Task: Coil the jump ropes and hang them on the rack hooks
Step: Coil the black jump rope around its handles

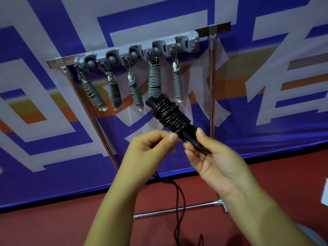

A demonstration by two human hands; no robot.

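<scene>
Glossy black plastic cord on coiled jump rope point(171, 117), smooth, with highlights along turns. Matt grey cord on hung ropes point(154, 80), white plastic tips. Matt grey plastic hook rack point(136, 51). Polished chrome-like metal frame point(211, 82), reflective. Woven-looking cloth banner point(53, 41), matt. Matt red floor point(71, 219).

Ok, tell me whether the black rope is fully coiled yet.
Not fully. The black rope is mostly wound round itself, but a loose tail hangs below the hands.
</scene>
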